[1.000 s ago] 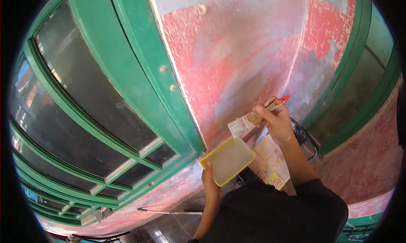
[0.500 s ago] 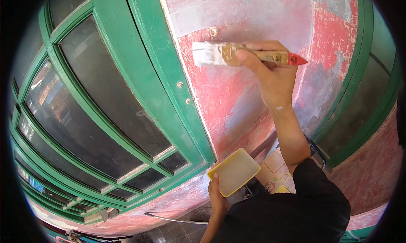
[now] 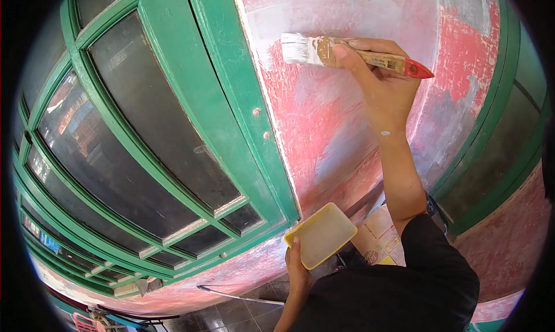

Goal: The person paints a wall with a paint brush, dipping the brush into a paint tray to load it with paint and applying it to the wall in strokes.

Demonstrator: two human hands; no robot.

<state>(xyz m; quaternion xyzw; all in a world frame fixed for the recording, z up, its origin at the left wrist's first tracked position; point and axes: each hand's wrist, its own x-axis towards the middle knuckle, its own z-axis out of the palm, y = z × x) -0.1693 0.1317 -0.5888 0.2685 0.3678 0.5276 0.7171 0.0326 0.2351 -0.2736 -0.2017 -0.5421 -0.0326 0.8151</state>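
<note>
My right hand (image 3: 384, 80) is closed around a flat paintbrush (image 3: 332, 51) with a wooden handle and a red tip. White paint coats its bristles, which lie against the wall (image 3: 341, 106). That wall is worn pink-red, with whitish paint over its upper part and streaks lower down. Lower in the view, my left hand (image 3: 298, 271) grips the near edge of a shallow yellow-rimmed tray (image 3: 324, 236), thumb over the rim. Pale liquid, apparently paint, covers the tray's bottom. A white spot shows on my right wrist.
A green window frame (image 3: 191, 100) with dark panes borders the wall on the left. Another green frame (image 3: 485, 124) stands on the right. Below are a printed cardboard box (image 3: 378, 233), a thin pole (image 3: 243, 298) and dark floor tiles (image 3: 231, 314).
My right hand and the paintbrush have moved up the wall. Whitish paint now covers the pink patch near the bristles. My left hand holds the tray as before.
</note>
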